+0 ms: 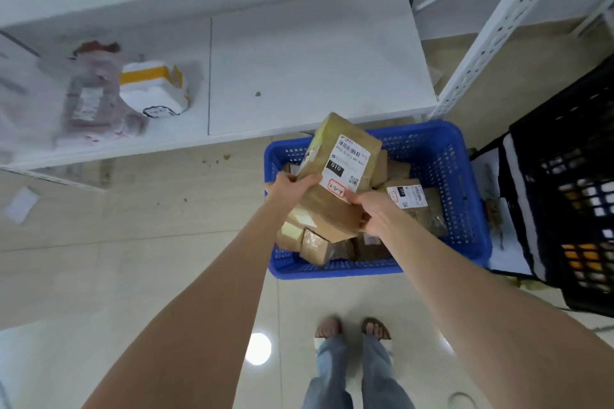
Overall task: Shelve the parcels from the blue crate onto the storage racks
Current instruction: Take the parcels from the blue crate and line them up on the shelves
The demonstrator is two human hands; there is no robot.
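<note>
A blue crate [461,176] stands on the floor in front of the white storage rack [299,66], with several brown parcels inside. I hold one long brown parcel [342,159] tilted above the crate; its white label faces me, with "3-2-4" handwritten in a red box. My left hand [292,186] grips its left edge and my right hand [375,212] grips its lower right corner. Another labelled parcel [412,196] lies in the crate to the right of my hands.
On the rack's low shelf at the left lie a white parcel with yellow tape [153,90] and a clear bagged parcel [89,100]. A black crate [571,202] stands to the right of the blue one. My feet [352,329] stand on the tiled floor.
</note>
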